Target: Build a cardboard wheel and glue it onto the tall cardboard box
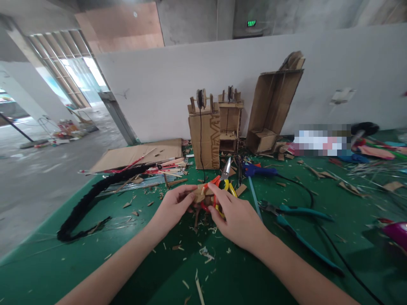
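Observation:
In the head view, my left hand (pixel 174 205) pinches a small piece of brown cardboard (pixel 199 195) between thumb and fingers. My right hand (pixel 239 216) closes on the same piece from the other side, its index fingertip on the top edge; its other fingers are mostly hidden. Right behind the fingers lie scissors (pixel 226 168) with metal blades, and orange-red and yellow handles show around my right hand, partly covered by it. Just beyond stands a tall cardboard box (pixel 203 140) with a spool (pixel 201 98) on top and a black cord hanging down its front.
Teal-handled pliers (pixel 305 233) and a blue glue gun (pixel 259 170) with its cord lie to the right. A black fuzzy strip (pixel 92 199) curves at left. More cardboard structures (pixel 270 106) stand by the wall. Scraps litter the green table (pixel 133 254); its edge is at left.

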`<state>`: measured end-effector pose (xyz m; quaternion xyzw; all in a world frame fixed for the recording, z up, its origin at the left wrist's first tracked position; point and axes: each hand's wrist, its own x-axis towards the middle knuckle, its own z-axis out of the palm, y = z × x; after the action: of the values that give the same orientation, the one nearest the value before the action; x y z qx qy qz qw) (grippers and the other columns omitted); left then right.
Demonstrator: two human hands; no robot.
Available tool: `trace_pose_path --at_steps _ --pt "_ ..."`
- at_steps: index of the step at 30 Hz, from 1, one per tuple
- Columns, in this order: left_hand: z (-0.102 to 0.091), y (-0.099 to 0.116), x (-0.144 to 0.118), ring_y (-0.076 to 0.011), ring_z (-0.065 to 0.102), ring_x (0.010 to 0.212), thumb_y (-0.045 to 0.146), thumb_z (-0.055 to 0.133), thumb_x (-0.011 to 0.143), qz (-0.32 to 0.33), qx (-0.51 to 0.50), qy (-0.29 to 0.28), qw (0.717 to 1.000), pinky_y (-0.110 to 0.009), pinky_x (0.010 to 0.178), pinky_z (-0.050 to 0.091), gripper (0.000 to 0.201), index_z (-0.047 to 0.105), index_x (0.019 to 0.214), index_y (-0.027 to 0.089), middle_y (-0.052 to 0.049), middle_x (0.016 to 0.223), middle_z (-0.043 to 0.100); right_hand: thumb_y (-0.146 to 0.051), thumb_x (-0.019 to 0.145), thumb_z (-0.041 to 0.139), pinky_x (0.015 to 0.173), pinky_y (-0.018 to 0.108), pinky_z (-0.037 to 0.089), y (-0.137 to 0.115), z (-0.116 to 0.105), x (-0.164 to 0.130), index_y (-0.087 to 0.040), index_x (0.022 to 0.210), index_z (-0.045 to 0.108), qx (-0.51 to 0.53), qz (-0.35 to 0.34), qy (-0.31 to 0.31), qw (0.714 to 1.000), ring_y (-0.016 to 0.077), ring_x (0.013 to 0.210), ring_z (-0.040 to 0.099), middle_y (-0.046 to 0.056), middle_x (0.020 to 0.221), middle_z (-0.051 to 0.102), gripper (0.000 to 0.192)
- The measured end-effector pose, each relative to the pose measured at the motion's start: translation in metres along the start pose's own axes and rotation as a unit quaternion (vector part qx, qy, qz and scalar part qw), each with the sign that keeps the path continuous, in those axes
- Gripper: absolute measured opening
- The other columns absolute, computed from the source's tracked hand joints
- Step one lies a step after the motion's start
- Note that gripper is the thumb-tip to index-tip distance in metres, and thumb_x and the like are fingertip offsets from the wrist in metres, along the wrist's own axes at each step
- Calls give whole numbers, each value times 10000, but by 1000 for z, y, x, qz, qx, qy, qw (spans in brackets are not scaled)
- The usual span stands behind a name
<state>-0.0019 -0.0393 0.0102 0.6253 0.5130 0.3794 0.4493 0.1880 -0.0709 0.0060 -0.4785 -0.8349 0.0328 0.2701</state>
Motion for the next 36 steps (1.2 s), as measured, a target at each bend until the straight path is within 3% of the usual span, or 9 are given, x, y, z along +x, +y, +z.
trace_pose_path --at_steps 4,7,11,16,22,26,29,32,36 --pt "-16 -7 9 -224 656 835 352 556 805 61 184 64 979 -350 753 502 381 611 1124 152 -94 977 704 -270 881 386 516 299 406 0 -2 0 -145 1374 398 -1 6 1 1000 215 728 639 102 994 669 510" --pt "-28 -14 16 -233 651 800 349 566 791 88 271 72 956 -354 746 488 380 613 1122 170 -82 923 710 -275 881 390 512 303 410 0 -2 0 -141 1356 421 -12 7 -12 1000 222 732 639 110 1008 664 494" --pt "-39 -20 22 -224 630 738 363 572 782 107 342 66 931 -331 700 480 358 633 1081 176 -84 909 697 -278 884 396 529 315 428 -2 -4 -1 -120 1336 442 -26 13 -37 999 225 726 631 119 989 653 481" --pt "-46 -25 26 -259 601 854 386 510 822 131 428 70 891 -373 781 473 364 632 1073 153 -107 927 643 -276 891 393 565 326 441 -4 -7 1 -115 1299 474 -31 31 -52 998 229 740 635 123 976 653 446" --pt "-50 -23 23 -256 573 905 397 489 844 145 453 118 872 -399 846 460 435 513 1192 138 -95 940 590 -368 905 330 392 288 289 -4 -11 5 -44 1280 478 -112 131 -59 983 251 521 616 122 686 658 518" --pt "-41 -9 9 -231 561 899 257 455 857 251 444 175 842 -372 841 461 357 466 1198 151 -83 916 572 -356 866 398 369 276 249 -5 -12 5 -21 1215 510 -158 153 -58 974 260 485 615 134 654 637 497" --pt "-22 0 -5 -211 569 881 188 440 862 350 464 108 806 -341 824 464 230 554 1062 192 -79 908 602 -357 818 483 384 286 296 -6 -11 7 -43 1154 524 -157 175 -52 970 274 507 627 137 638 638 462" --pt "1 5 -14 -217 570 895 199 424 879 319 506 25 801 -358 801 479 218 581 1031 189 -87 978 614 -309 783 534 441 306 365 -1 -12 11 -63 1100 521 -126 202 -53 970 274 573 646 138 669 657 402" --pt "18 5 -15 -250 543 1001 214 447 869 244 501 4 830 -408 875 469 255 561 1090 160 -101 1058 610 -225 744 540 502 300 418 13 -16 10 -136 968 538 -25 236 -33 971 238 622 651 104 724 665 241"
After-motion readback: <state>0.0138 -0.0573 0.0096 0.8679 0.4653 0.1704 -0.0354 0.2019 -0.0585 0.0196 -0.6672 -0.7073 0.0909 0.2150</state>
